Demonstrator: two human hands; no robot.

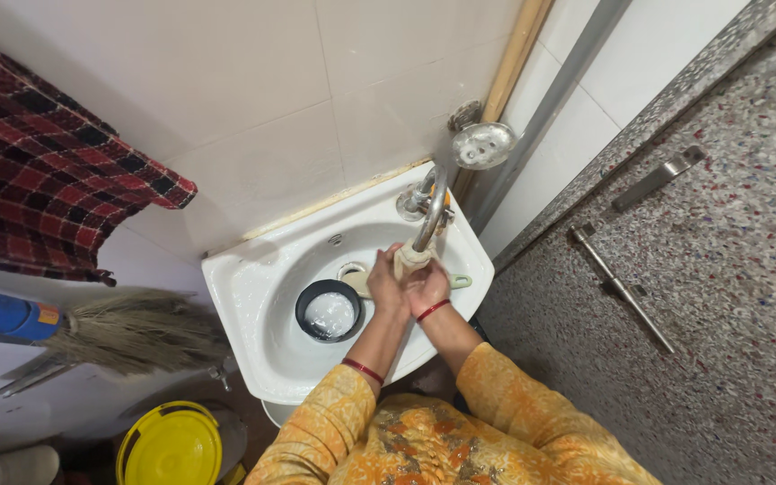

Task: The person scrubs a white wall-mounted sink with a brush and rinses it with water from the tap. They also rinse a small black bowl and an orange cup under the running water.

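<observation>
My left hand (385,286) and my right hand (427,287) are pressed together under the spout of a curved metal tap (430,208), over a white wall basin (235,283). Whether the fingers grip anything is hidden. A round black-rimmed container (328,312) holding something white sits in the bowl just left of my left hand. A pale green handle (460,281) pokes out to the right of my right hand, on the basin's edge. Red bangles circle both wrists, and orange patterned sleeves cover my forearms.
A red checked cloth (38,171) hangs on the tiled wall at left. A straw broom (132,328) with a blue handle lies below it. A yellow lid (169,446) sits on the floor. A speckled door (720,269) with metal latches stands at right.
</observation>
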